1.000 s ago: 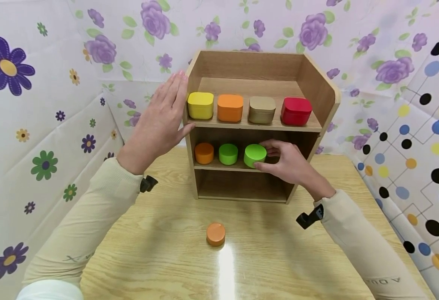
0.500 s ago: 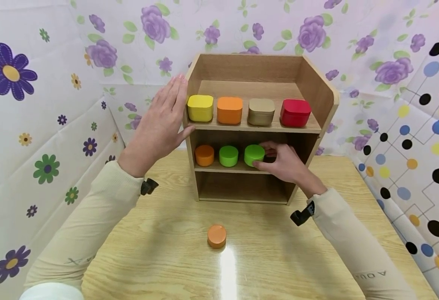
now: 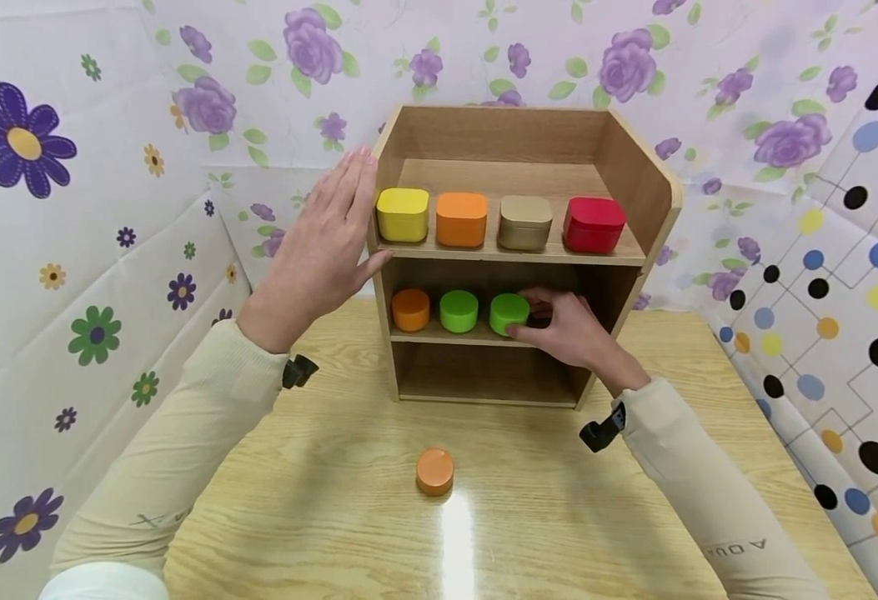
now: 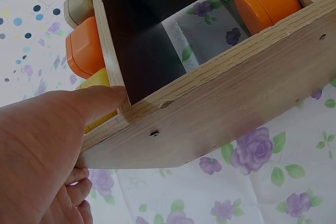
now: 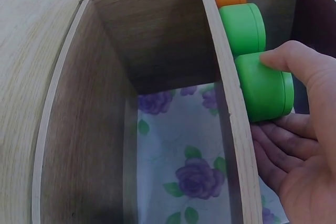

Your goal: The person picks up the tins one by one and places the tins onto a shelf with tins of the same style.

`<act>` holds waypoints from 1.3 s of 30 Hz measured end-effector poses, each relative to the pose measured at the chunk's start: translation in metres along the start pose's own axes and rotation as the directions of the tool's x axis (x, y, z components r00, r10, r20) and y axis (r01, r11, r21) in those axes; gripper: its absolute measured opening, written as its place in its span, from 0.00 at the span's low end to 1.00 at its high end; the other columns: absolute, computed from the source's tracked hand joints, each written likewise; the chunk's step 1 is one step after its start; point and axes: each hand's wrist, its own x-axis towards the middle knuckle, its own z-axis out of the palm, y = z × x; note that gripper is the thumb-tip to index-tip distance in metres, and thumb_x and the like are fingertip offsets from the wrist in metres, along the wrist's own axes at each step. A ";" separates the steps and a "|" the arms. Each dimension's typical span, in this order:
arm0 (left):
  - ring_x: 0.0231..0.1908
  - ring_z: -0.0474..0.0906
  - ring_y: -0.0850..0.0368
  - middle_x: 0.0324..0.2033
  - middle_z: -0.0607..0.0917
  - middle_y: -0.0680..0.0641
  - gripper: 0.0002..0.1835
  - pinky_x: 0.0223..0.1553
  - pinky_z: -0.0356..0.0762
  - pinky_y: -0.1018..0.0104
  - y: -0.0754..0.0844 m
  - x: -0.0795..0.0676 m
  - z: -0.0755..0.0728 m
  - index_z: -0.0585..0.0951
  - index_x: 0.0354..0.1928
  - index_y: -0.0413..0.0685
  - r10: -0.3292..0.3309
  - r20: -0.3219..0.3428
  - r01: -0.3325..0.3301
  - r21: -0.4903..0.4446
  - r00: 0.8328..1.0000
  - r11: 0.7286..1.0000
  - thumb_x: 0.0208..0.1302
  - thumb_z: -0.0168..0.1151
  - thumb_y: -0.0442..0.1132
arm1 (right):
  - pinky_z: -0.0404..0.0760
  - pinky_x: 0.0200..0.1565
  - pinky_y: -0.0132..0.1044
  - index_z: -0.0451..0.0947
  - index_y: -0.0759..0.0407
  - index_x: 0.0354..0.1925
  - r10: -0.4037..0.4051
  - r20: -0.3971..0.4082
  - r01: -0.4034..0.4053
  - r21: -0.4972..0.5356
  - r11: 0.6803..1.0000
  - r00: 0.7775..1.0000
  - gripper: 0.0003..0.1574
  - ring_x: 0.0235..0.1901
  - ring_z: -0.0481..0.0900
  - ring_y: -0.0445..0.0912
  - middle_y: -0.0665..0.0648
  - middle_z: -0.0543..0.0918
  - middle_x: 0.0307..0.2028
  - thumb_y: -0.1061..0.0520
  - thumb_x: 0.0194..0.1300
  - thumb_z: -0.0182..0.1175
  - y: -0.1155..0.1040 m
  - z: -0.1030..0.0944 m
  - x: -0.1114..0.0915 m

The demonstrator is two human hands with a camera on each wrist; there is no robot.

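Note:
On the middle level of a small wooden shelf (image 3: pixel 484 337), my right hand (image 3: pixel 569 327) pinches a round green box (image 3: pixel 509 310) between thumb and fingers. The right wrist view shows the thumb on one side of this green box (image 5: pixel 265 87) and the fingers on the other. A second green box (image 3: pixel 459 312) stands left of it, then a round orange box (image 3: pixel 410 311). My left hand (image 3: pixel 318 237) lies with straight fingers along the shelf's left side panel (image 4: pixel 210 106). Its thumb rests at the front edge, just below a yellow box (image 3: pixel 403 215).
The top level also bears an orange box (image 3: pixel 461 220), a tan box (image 3: pixel 524 222) and a red box (image 3: pixel 594 225) in a row. A small round orange box (image 3: pixel 434 472) stands on the wooden table (image 3: pixel 318 517) before the shelf. Patterned cloth walls (image 3: pixel 93 250) enclose the table.
My right hand has shifted slightly left and inward with the green box, which now lines up more evenly with the other two round boxes. The left hand has stayed in place.

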 end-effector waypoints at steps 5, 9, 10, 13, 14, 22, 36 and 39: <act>0.85 0.44 0.37 0.84 0.47 0.32 0.58 0.86 0.43 0.47 0.000 0.000 0.000 0.42 0.84 0.32 -0.001 -0.002 0.001 -0.004 1.000 1.000 0.70 0.71 0.47 | 0.82 0.66 0.56 0.77 0.63 0.66 0.001 0.014 -0.001 0.007 1.000 1.000 0.37 0.61 0.84 0.59 0.64 0.85 0.61 0.46 0.66 0.72 0.002 0.001 0.001; 0.85 0.45 0.37 0.84 0.48 0.32 0.58 0.86 0.44 0.47 0.000 0.000 0.001 0.42 0.83 0.32 0.005 -0.011 -0.005 -0.003 1.000 1.000 0.70 0.72 0.47 | 0.82 0.66 0.56 0.77 0.62 0.66 -0.003 0.016 0.002 0.008 1.000 1.000 0.37 0.61 0.84 0.59 0.64 0.85 0.61 0.46 0.66 0.73 0.002 0.001 0.001; 0.85 0.45 0.37 0.84 0.48 0.32 0.58 0.86 0.44 0.47 0.000 0.000 0.001 0.42 0.83 0.31 0.005 -0.012 -0.006 -0.002 1.000 1.000 0.70 0.72 0.47 | 0.83 0.66 0.56 0.77 0.62 0.66 -0.006 0.014 0.006 0.007 1.000 1.000 0.37 0.61 0.84 0.59 0.64 0.85 0.61 0.46 0.66 0.73 0.002 0.000 0.001; 0.85 0.46 0.37 0.84 0.48 0.32 0.57 0.86 0.46 0.45 0.001 0.000 0.001 0.42 0.83 0.32 0.002 -0.010 -0.002 -0.003 1.000 1.000 0.70 0.71 0.47 | 0.82 0.66 0.56 0.76 0.62 0.67 -0.019 0.006 0.020 -0.007 1.000 1.000 0.39 0.61 0.85 0.59 0.64 0.85 0.62 0.46 0.65 0.74 0.002 -0.001 -0.002; 0.85 0.46 0.37 0.84 0.48 0.32 0.57 0.86 0.47 0.45 0.001 0.000 0.001 0.42 0.83 0.32 0.001 -0.009 -0.001 -0.003 1.000 1.000 0.70 0.71 0.47 | 0.82 0.66 0.56 0.76 0.62 0.68 -0.024 0.004 0.024 -0.011 1.000 1.000 0.40 0.62 0.85 0.58 0.63 0.85 0.62 0.45 0.65 0.74 0.001 -0.002 -0.003; 0.85 0.44 0.37 0.84 0.47 0.32 0.57 0.86 0.45 0.46 0.001 0.001 0.000 0.42 0.83 0.32 -0.005 0.007 0.005 -0.006 1.000 1.000 0.71 0.71 0.47 | 0.80 0.68 0.56 0.75 0.64 0.69 -0.096 -0.037 0.095 -0.046 0.994 0.995 0.43 0.64 0.84 0.59 0.63 0.84 0.64 0.48 0.63 0.77 -0.009 -0.018 -0.022; 0.85 0.45 0.37 0.84 0.48 0.32 0.57 0.85 0.47 0.44 0.001 0.001 0.000 0.42 0.83 0.32 -0.009 0.005 0.009 -0.005 1.000 1.000 0.71 0.70 0.48 | 0.82 0.66 0.54 0.77 0.65 0.66 -0.263 -0.026 0.264 0.009 0.965 0.964 0.39 0.61 0.84 0.57 0.62 0.84 0.62 0.52 0.62 0.78 -0.030 -0.024 -0.060; 0.84 0.46 0.37 0.84 0.48 0.32 0.57 0.85 0.47 0.44 0.001 0.001 0.000 0.42 0.83 0.32 -0.008 0.003 0.008 -0.005 1.000 1.000 0.71 0.71 0.47 | 0.83 0.65 0.56 0.77 0.64 0.66 -0.283 -0.009 0.283 0.026 0.959 0.959 0.39 0.62 0.84 0.58 0.62 0.84 0.61 0.52 0.62 0.78 -0.031 -0.016 -0.064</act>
